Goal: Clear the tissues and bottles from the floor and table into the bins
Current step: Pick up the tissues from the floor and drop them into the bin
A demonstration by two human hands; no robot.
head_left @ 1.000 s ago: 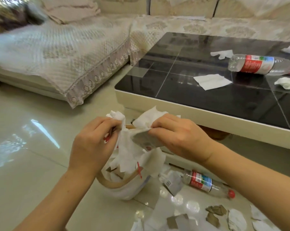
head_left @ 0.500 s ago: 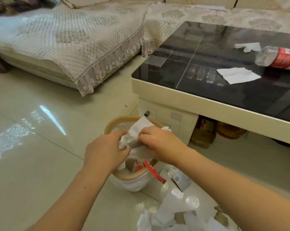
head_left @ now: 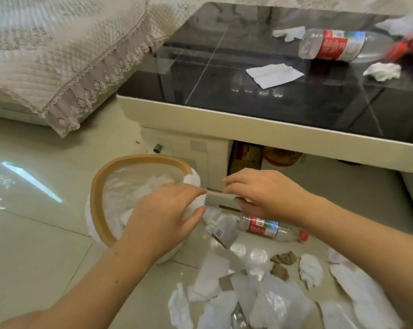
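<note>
The bin (head_left: 98, 205) mouth lies open on its left half — the left hand (head_left: 165, 217) and right hand (head_left: 260, 193) crowd its right rim. Torn tissues (head_left: 260, 302) and a bottle (head_left: 269, 227) litter the floor to the right, hemmed by the overhanging table (head_left: 248, 129) edge — bare tiles spread leftward toward the sofa cover (head_left: 58, 55).

A single head-worn camera looked forward and steeply down, close over both hands, with the bin (head_left: 98, 210) near left and the table (head_left: 260, 129) far right.
</note>
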